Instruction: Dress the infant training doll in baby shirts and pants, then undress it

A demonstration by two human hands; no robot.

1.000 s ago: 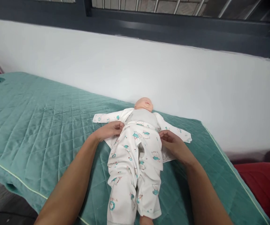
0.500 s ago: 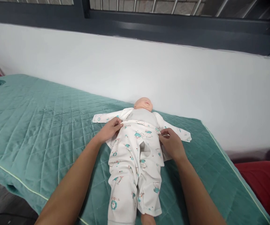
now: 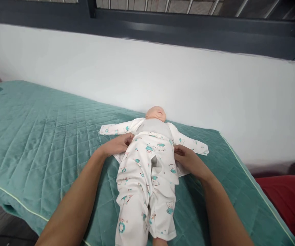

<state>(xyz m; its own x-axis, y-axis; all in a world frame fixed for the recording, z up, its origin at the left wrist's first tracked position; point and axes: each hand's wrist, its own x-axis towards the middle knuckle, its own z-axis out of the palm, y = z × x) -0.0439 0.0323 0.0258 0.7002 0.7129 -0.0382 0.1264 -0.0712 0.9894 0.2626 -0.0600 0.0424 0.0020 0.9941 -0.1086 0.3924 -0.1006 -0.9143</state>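
A baby doll [image 3: 155, 113] lies on its back in printed white clothes, its head toward the wall. Its white trousers [image 3: 137, 181] are pulled up to the waist over a grey-white torso, with a gap at the crotch. The sleeves of the white top [image 3: 120, 128] spread out to both sides. My left hand [image 3: 118, 143] is closed on the trousers' left edge just below the waistband, fingertips partly tucked out of sight. On the opposite side, my right hand [image 3: 189, 159] pinches the trousers' right edge, above a flap of the top. One bare foot [image 3: 160, 241] shows below.
A green quilted cover [image 3: 60, 136] lies over the bed under the doll. Behind it rises a white wall [image 3: 201, 85] below a dark window frame [image 3: 188, 32]. Something red [image 3: 283, 191] stands beyond the right edge.
My left hand has slid slightly down and outward along the trousers' edge, its fingers tucking further in. The right hand has shifted a little lower on its side. The doll stays in place.
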